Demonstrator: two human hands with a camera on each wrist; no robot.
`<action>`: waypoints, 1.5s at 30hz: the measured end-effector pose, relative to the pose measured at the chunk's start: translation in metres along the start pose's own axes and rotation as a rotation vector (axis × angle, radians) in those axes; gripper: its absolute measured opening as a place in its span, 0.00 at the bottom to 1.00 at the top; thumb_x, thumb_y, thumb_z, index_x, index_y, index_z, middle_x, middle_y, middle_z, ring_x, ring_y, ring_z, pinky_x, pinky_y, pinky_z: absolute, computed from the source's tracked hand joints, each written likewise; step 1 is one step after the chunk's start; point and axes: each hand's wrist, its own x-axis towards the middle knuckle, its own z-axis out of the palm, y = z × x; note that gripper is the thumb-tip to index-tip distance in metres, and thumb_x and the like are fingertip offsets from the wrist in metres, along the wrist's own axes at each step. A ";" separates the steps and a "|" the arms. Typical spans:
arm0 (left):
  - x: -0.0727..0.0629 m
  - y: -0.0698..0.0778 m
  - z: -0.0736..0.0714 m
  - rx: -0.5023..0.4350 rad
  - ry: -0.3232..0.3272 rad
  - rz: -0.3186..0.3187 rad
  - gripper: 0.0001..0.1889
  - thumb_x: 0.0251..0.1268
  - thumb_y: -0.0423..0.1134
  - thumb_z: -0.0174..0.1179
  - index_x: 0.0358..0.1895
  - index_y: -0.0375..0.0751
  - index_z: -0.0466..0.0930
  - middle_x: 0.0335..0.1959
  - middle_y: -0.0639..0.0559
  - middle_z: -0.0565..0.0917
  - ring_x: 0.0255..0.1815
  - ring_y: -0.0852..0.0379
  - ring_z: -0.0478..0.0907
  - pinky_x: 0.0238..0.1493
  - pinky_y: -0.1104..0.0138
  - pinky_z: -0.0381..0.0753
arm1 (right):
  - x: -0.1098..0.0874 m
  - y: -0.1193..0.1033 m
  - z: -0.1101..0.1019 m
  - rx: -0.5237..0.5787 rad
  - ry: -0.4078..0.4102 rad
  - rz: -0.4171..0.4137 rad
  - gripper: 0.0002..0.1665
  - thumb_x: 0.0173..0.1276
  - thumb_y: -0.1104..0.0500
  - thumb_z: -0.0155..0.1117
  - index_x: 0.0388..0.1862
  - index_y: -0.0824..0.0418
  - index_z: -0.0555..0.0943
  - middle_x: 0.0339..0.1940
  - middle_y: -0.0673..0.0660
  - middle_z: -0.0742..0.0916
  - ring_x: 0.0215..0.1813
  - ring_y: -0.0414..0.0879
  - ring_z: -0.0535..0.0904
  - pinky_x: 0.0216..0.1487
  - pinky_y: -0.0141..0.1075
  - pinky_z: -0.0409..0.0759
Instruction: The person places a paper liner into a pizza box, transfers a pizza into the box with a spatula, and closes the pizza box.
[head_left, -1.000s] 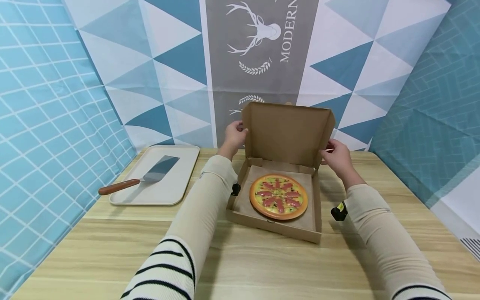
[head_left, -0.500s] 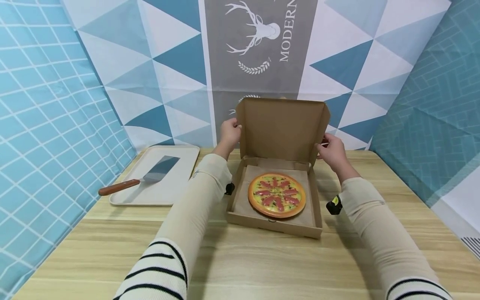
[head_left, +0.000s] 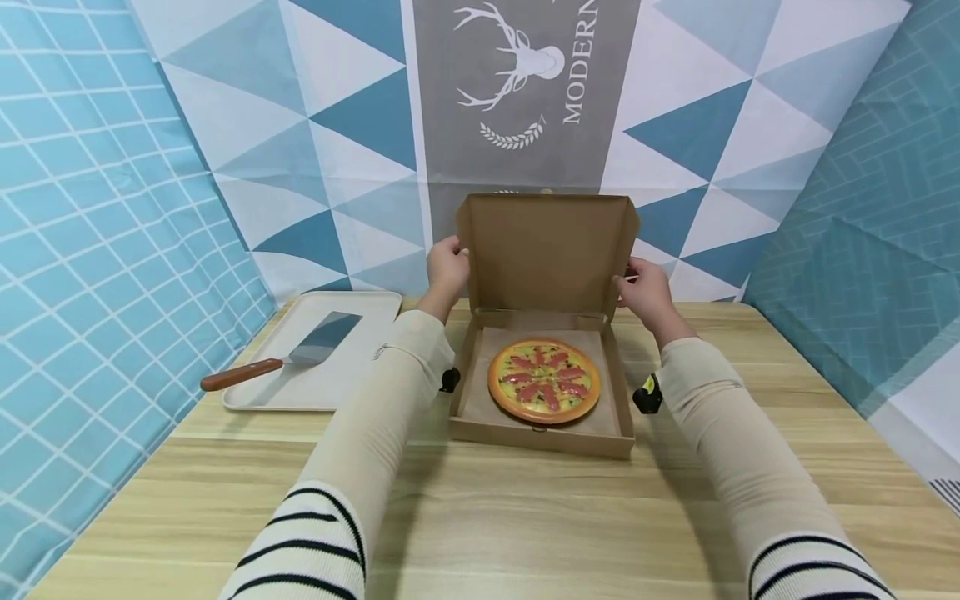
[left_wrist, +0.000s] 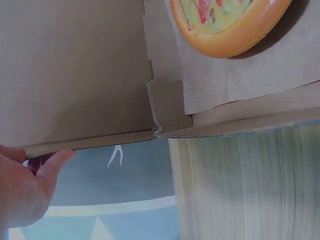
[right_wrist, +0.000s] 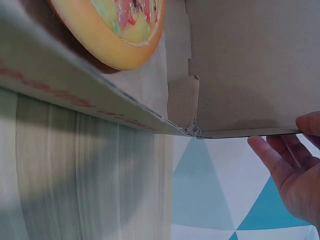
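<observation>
A brown cardboard pizza box point(head_left: 540, 438) stands on the table with its lid point(head_left: 543, 250) raised upright at the back. On paper inside lies a round pizza point(head_left: 544, 381) with an orange-brown crust and red strips on top. My left hand point(head_left: 447, 268) pinches the lid's left side edge, and the left wrist view shows its fingers point(left_wrist: 55, 165) at that edge. At the opposite side edge, my right hand point(head_left: 647, 290) grips the lid between thumb and fingers; its fingers point(right_wrist: 272, 155) show below the edge in the right wrist view.
Left of the box, a cream tray point(head_left: 356, 337) holds a spatula point(head_left: 325, 337) with a wooden handle that sticks out past the tray's rim. The wooden table point(head_left: 525, 533) meets a patterned backdrop point(head_left: 375, 117) behind the box.
Both hands and the pizza box have shifted left, the pizza moving along inside. The box has turned slightly, its front edge now more nearly level. The tray and spatula stay put.
</observation>
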 end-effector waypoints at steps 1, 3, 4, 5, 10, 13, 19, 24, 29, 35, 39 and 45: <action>0.000 0.000 -0.001 0.002 0.009 0.003 0.22 0.73 0.29 0.50 0.22 0.44 0.50 0.22 0.51 0.52 0.24 0.54 0.54 0.27 0.66 0.56 | 0.002 0.000 0.002 0.003 0.000 0.001 0.18 0.74 0.66 0.50 0.58 0.74 0.74 0.50 0.72 0.78 0.50 0.64 0.78 0.33 0.35 0.84; 0.000 0.000 -0.004 0.011 0.029 0.011 0.22 0.72 0.29 0.51 0.21 0.43 0.51 0.22 0.50 0.52 0.24 0.54 0.55 0.27 0.66 0.56 | 0.005 -0.002 0.006 0.011 -0.003 0.002 0.18 0.74 0.66 0.50 0.57 0.75 0.74 0.50 0.73 0.78 0.49 0.64 0.78 0.35 0.39 0.85; 0.000 -0.001 -0.005 0.013 0.038 0.011 0.22 0.72 0.28 0.51 0.21 0.43 0.51 0.22 0.50 0.52 0.24 0.54 0.55 0.26 0.66 0.56 | 0.006 -0.003 0.008 0.012 -0.005 0.002 0.17 0.74 0.66 0.49 0.56 0.76 0.74 0.50 0.73 0.78 0.49 0.64 0.78 0.37 0.42 0.85; 0.001 -0.001 -0.006 0.020 0.046 0.014 0.22 0.72 0.28 0.51 0.21 0.43 0.51 0.22 0.50 0.53 0.24 0.54 0.55 0.26 0.66 0.56 | 0.007 -0.004 0.010 0.008 -0.007 0.004 0.17 0.74 0.66 0.49 0.56 0.76 0.74 0.51 0.73 0.78 0.49 0.64 0.78 0.39 0.45 0.85; 0.002 -0.002 -0.011 0.051 0.063 0.015 0.21 0.71 0.29 0.51 0.21 0.42 0.53 0.21 0.50 0.53 0.24 0.53 0.55 0.26 0.66 0.56 | 0.014 -0.010 0.016 -0.029 -0.024 0.017 0.18 0.76 0.65 0.46 0.56 0.76 0.74 0.52 0.72 0.79 0.48 0.63 0.79 0.45 0.52 0.82; 0.002 -0.002 -0.014 0.063 0.068 0.024 0.21 0.71 0.28 0.51 0.20 0.42 0.53 0.21 0.50 0.53 0.24 0.53 0.54 0.26 0.66 0.55 | 0.017 -0.015 0.018 -0.052 -0.034 0.026 0.19 0.77 0.64 0.45 0.56 0.76 0.73 0.52 0.72 0.79 0.48 0.63 0.79 0.46 0.52 0.82; 0.004 -0.001 -0.017 0.118 0.076 0.050 0.21 0.69 0.28 0.52 0.19 0.42 0.53 0.20 0.50 0.54 0.24 0.53 0.55 0.26 0.66 0.54 | 0.019 -0.022 0.021 -0.091 -0.021 0.030 0.18 0.76 0.64 0.44 0.54 0.77 0.74 0.51 0.73 0.80 0.47 0.64 0.80 0.33 0.36 0.83; 0.005 0.001 -0.017 0.142 0.057 0.052 0.19 0.69 0.28 0.52 0.20 0.38 0.56 0.20 0.48 0.57 0.25 0.51 0.58 0.26 0.65 0.56 | 0.018 -0.023 0.023 -0.100 -0.016 0.046 0.19 0.76 0.63 0.44 0.56 0.76 0.74 0.51 0.72 0.79 0.48 0.62 0.79 0.33 0.35 0.83; 0.001 0.003 -0.016 0.141 -0.010 0.040 0.10 0.72 0.31 0.49 0.49 0.30 0.76 0.36 0.41 0.75 0.37 0.49 0.70 0.39 0.61 0.72 | 0.013 -0.022 0.024 -0.060 -0.020 0.050 0.22 0.76 0.64 0.45 0.64 0.74 0.69 0.52 0.72 0.78 0.50 0.64 0.79 0.44 0.49 0.83; -0.004 -0.001 -0.014 0.121 -0.046 0.078 0.25 0.67 0.30 0.48 0.69 0.34 0.66 0.33 0.43 0.75 0.30 0.51 0.66 0.36 0.61 0.68 | 0.008 -0.022 0.023 -0.010 -0.016 0.019 0.23 0.73 0.67 0.47 0.64 0.74 0.67 0.50 0.73 0.77 0.50 0.67 0.78 0.42 0.50 0.84; -0.009 -0.002 -0.015 0.098 -0.045 0.108 0.27 0.64 0.29 0.50 0.69 0.34 0.66 0.26 0.49 0.70 0.27 0.55 0.63 0.33 0.64 0.65 | 0.004 -0.020 0.022 -0.002 -0.025 0.013 0.22 0.72 0.68 0.47 0.64 0.74 0.66 0.51 0.73 0.76 0.51 0.66 0.77 0.40 0.44 0.84; -0.019 -0.006 -0.017 0.040 -0.056 0.132 0.28 0.61 0.27 0.53 0.67 0.33 0.68 0.31 0.48 0.71 0.32 0.53 0.66 0.37 0.63 0.69 | -0.004 -0.012 0.022 0.009 -0.045 -0.003 0.23 0.72 0.68 0.48 0.64 0.73 0.64 0.53 0.73 0.75 0.52 0.66 0.77 0.47 0.51 0.82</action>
